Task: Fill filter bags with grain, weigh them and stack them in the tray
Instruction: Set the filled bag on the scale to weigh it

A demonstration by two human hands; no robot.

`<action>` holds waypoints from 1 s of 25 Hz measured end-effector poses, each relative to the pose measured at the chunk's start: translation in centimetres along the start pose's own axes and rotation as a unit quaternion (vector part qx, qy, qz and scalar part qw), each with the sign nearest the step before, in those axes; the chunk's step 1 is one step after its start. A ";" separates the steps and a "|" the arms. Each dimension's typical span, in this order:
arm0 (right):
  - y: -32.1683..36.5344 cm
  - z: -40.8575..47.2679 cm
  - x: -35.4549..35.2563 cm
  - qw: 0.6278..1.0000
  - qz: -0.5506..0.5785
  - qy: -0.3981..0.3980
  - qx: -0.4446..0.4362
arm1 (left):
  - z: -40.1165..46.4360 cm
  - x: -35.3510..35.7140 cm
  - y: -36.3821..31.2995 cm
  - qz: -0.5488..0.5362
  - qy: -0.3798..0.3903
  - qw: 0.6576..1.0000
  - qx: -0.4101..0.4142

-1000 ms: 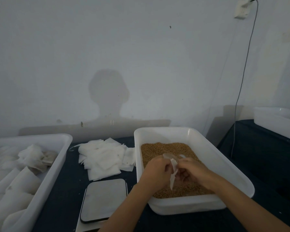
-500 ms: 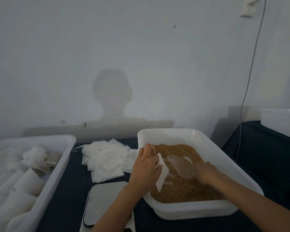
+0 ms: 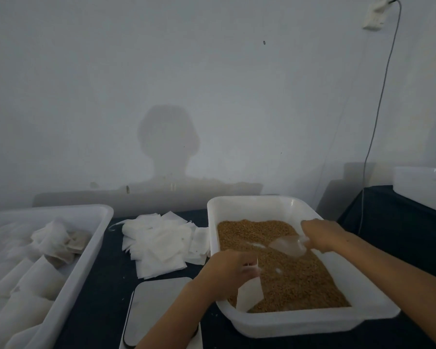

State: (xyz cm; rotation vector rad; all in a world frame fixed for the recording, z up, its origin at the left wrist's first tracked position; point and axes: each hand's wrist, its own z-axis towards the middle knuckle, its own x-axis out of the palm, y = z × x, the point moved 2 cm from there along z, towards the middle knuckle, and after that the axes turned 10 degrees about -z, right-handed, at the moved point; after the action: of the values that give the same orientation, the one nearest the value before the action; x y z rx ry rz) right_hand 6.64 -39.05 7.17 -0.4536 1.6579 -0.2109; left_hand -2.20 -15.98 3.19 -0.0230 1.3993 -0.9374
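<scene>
Dim, hazy, soft-focus view; head shadow [image 3: 168, 142] on wall [image 3: 212, 84]; wide-angle bending at edges.

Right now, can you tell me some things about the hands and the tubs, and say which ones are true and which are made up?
1. The left hand holds a white paper bag over the grain tub. True.
2. The right hand holds a metal spoon. False: it grips a clear plastic scoop.
3. The scale has a bag lying on it. False: nothing lies on its plate.
4. The heap of flat empty bags lies between the two tubs. True.
5. The tray on the left holds brown loose grain. False: it holds filled white bags.
</scene>
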 end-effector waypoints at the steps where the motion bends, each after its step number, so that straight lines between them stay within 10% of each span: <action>1: 0.4 0.8 -0.1 1.000 0.001 -0.008 -0.006 | 0.0 0.2 -0.1 0.001 0.017 1.000 -0.004; 15: 7.1 9.0 3.3 0.980 0.172 -0.102 -0.002 | 0.3 0.4 0.3 0.033 0.039 0.999 0.017; 25: -0.7 -0.7 -0.4 0.952 0.290 -0.073 -0.067 | 1.7 -0.1 1.2 -0.004 0.002 1.000 0.001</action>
State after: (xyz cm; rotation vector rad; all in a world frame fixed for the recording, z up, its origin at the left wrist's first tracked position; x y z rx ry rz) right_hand 6.07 -39.65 7.88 -0.0652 1.5945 0.3656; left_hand -0.13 -16.03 3.03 -0.0264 1.4023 -0.9460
